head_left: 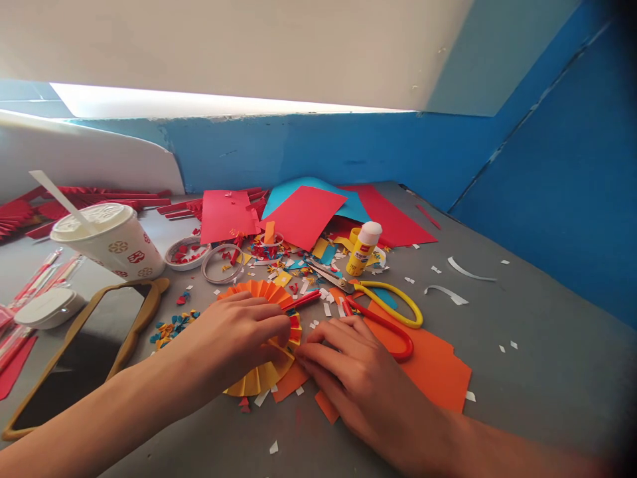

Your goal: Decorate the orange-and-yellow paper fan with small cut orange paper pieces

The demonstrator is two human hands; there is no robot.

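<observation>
My left hand [233,338] lies over a pleated paper rosette [261,375] of orange and yellow folds, its fingers gripping the rosette's middle. My right hand [343,372] rests flat, fingertips against the rosette's right edge, above an orange paper sheet [430,365]. A thin red paper strip [304,300] sticks out from under my left fingers. Just beyond my right hand lie scissors [385,312] with yellow and red loop handles. A yellow glue stick [363,249] stands behind them.
Red sheets [303,214] and a blue sheet [318,192] lie at the back of the grey table [537,372]. A paper cup [112,239] and a tan-framed mirror [84,358] stand at left. Paper scraps are scattered around. A blue wall [348,149] rises behind.
</observation>
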